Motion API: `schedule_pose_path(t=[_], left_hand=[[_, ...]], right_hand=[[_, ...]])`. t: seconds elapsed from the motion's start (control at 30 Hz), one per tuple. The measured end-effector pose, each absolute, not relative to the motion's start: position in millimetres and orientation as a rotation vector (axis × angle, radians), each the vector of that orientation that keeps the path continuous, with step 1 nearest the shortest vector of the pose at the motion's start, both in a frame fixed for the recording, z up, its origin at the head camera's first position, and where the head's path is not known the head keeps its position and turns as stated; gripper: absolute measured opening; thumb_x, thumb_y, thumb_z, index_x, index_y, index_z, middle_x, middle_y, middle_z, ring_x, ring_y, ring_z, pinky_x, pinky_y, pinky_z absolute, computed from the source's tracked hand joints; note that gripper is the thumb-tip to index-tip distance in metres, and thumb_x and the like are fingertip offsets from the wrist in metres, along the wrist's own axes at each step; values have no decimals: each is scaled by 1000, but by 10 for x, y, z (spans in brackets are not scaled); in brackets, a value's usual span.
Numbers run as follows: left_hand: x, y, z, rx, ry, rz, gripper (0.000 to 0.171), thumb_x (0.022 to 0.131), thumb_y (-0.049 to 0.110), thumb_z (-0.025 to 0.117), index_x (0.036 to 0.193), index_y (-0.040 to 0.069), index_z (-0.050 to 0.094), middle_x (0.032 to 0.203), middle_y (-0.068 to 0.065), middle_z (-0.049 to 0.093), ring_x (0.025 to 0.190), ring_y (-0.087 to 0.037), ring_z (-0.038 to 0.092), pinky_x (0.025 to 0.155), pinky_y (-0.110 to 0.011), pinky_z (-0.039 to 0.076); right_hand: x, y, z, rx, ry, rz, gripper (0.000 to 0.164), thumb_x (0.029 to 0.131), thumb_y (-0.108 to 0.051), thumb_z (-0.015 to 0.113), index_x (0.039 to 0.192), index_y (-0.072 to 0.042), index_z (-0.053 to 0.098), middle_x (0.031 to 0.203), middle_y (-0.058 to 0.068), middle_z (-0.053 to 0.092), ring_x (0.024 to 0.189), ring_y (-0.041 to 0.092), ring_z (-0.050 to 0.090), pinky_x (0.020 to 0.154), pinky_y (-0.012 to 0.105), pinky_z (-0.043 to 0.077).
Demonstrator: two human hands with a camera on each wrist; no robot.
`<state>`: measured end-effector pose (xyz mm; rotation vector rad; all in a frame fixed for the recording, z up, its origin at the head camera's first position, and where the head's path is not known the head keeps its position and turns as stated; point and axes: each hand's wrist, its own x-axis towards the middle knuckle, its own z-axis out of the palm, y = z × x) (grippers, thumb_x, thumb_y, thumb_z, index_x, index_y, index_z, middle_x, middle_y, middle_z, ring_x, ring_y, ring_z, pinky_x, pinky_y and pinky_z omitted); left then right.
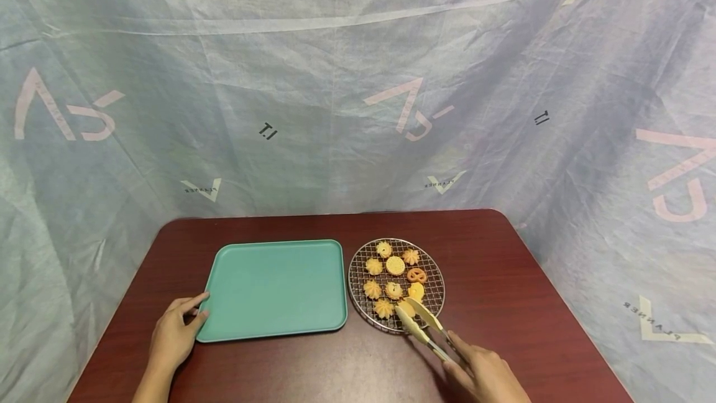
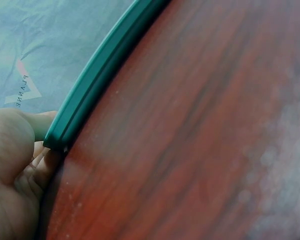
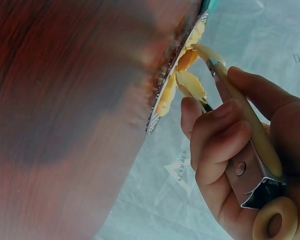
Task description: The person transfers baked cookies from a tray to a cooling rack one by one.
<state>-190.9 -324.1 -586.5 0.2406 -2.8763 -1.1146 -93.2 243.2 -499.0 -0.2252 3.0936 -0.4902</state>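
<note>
My left hand (image 1: 174,333) is at the left edge of a teal rectangular tray (image 1: 276,288), its thumb and fingers pinching the rim (image 2: 85,82). My right hand (image 1: 483,369) grips a pair of tongs (image 1: 439,341) with cream-coloured tips and a metal body. In the right wrist view, fingers curl round the tongs (image 3: 247,145), and a ring shows at their end. The tips are spread around a yellow cookie (image 1: 406,308) at the near side of a round wire rack (image 1: 358,303); whether they squeeze it I cannot tell. No cookies lie on the tray.
Several other cookies lie on the rack: flower-shaped ones (image 1: 372,290), a round one (image 1: 394,265) and a pretzel-shaped one (image 1: 416,275). Tray and rack stand side by side on a dark red wooden table (image 1: 520,303). A printed grey cloth (image 1: 335,111) hangs around it.
</note>
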Motion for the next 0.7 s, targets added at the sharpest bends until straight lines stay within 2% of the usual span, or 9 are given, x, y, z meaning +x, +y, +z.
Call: schedule_pose_path(t=[0.23,0.5,0.7], left_hand=[[-1910,-3238,-5863,242,-2879,-1111,45,101,18,68,145,7,62,127,-18,59,99,-28,60,71,-36,41],[-1913,-3225,-5850,239,-2873,-1113,45,101,16,69,144,7,62,126,-18,59,99,-28,60,70,-35,41],[-1913,-3223,-5863,218,-2849,-1083,44,100,15,69,142,6,63,123,-18,60,97,-27,60,70,-35,41]], right_hand=[[-943,2451,-4954,-219,3022,-473,59,91,-37,79,139,-6,66,76,-11,54,65,1,43,58,31,45],[-936,2464,-4953,-224,3015,-483,60,92,-37,78,141,-5,64,72,-11,48,63,1,41,58,30,43],[-929,2466,-4931,-208,3016,-498,62,92,-39,77,142,-5,63,74,-11,53,64,-1,45,59,30,45]])
